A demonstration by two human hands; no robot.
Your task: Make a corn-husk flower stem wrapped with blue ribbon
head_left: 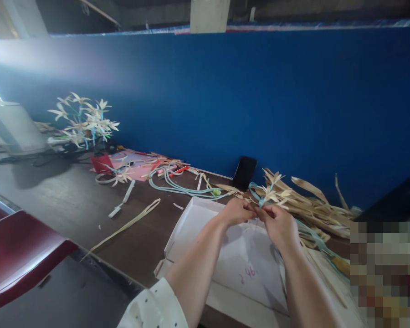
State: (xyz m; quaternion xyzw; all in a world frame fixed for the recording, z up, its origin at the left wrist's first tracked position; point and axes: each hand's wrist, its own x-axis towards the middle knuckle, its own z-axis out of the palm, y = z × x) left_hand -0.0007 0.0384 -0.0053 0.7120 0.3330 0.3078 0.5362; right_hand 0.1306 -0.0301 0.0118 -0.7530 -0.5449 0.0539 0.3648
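Observation:
Over the white cardboard box, my left hand [239, 211] and my right hand [279, 223] meet with their fingertips together. A pale flower [272, 195] of dried husk petals rises from my right hand, whose fingers pinch it near its base, where some light blue shows. The left fingers are closed at the lower end of this flower, touching the right thumb. My fingers hide most of the stem, and a thin strand hangs below them. Beneath the hands lies the open white box [259, 282], with red handwriting on it.
Dried husks [317, 209] are heaped at the right, beside a dark phone [245, 173] leaning on the blue partition [191, 100]. Pale blue tubing [171, 186] and a husk strip [130, 225] lie on the dark table. Finished-looking husk flowers [89, 120] stand at the back left.

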